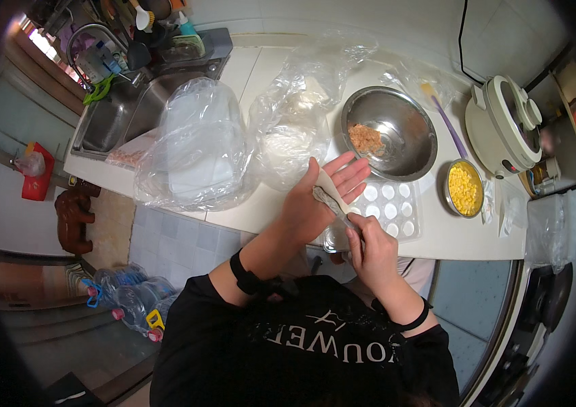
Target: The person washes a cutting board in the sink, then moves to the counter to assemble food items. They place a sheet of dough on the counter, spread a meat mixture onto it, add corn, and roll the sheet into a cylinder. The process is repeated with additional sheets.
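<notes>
My left hand [308, 203] is turned palm up over the counter's front edge, fingers stretched out. A pale dumpling wrapper [327, 182] rests across its palm and fingers. My right hand [374, 249] has its thumb and fingers closed on a metal spoon [329, 200], whose head lies against the wrapper. Whether any filling is under the spoon cannot be made out. Beyond my hands stands a steel bowl [410, 129] with a clump of orange-pink minced filling [365, 138]. A clear plastic tray with round hollows [405, 210] lies just behind my right hand, partly covered by it.
Clear bags hold white sheets [203, 146] and pale dough-like stuff [291, 142] left of the bowl. On the right are a small bowl of corn kernels [464, 191], a purple-handled utensil [447, 121] and a white cooker [502, 129]. A double sink [118, 112] is far left.
</notes>
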`<state>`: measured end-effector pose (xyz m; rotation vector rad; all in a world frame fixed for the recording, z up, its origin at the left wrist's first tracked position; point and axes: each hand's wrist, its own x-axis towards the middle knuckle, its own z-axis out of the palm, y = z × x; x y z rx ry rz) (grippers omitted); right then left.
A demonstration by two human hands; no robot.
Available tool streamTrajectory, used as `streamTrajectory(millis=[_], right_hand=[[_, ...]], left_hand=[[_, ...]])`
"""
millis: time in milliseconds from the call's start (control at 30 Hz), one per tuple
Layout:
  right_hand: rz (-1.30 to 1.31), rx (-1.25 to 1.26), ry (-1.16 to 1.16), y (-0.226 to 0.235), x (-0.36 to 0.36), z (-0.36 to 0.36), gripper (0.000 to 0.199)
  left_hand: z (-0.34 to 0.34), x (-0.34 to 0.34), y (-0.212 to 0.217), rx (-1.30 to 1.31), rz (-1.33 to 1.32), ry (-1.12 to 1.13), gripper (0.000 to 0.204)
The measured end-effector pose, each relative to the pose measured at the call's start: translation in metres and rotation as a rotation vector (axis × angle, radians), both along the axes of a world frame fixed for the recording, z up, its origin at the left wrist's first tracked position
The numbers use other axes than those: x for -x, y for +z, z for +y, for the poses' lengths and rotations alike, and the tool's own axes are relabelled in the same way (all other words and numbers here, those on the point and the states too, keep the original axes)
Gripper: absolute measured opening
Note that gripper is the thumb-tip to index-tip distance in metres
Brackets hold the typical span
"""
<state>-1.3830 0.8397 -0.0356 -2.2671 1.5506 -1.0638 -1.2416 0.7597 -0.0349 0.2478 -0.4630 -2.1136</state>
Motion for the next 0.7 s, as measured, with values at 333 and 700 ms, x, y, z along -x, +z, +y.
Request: streamTrajectory(millis=[333,700], right_hand=[[0.097,0.03,0.02,-0.003,-0.006,0.003,0.024],[0.178,0.01,0.027,0.002,-0.009,0.01,0.03]], left_hand=[[0.004,-0.005,-0.004,-0.223,-0.035,0.166,0.046],[0.006,-0.005,-0.004,-0.452,-0.085,0.274,0.03]])
